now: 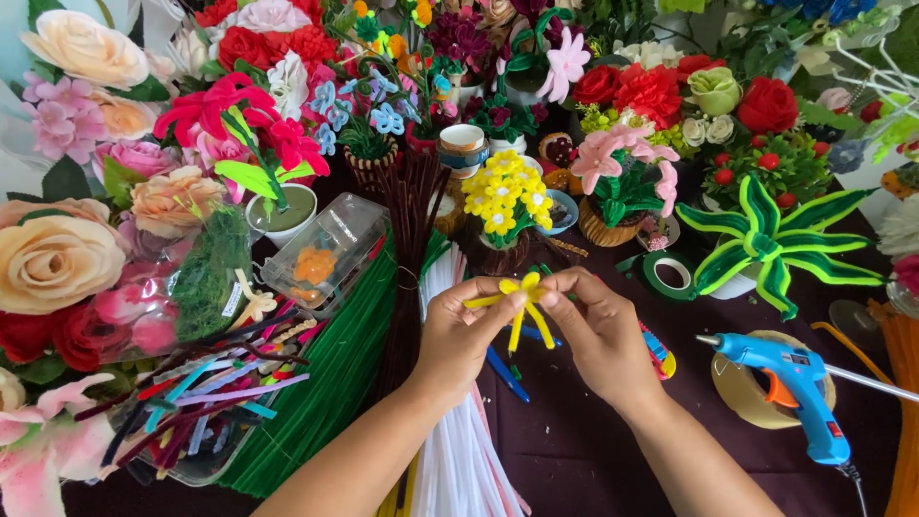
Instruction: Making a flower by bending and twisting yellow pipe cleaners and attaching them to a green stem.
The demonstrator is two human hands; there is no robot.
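Observation:
My left hand [459, 330] and my right hand [598, 330] meet over the middle of the table. Together they pinch a small yellow pipe-cleaner flower [522, 304] with looped petals spreading out and a thin stem hanging down. The left fingers grip one petal and the centre. The right fingertips hold the centre from the other side. Under my hands lie bundles of white pipe cleaners [464, 450], green pipe cleaners [325, 383] and dark brown pipe cleaners [407, 239].
A blue glue gun [795, 383] stands on a tape roll [742, 393] at the right. Green floral tape [670, 275], a clear plastic box [325, 251], a bag of mixed pipe cleaners [201, 402] and many finished flower pots [503, 206] crowd the dark table [593, 460].

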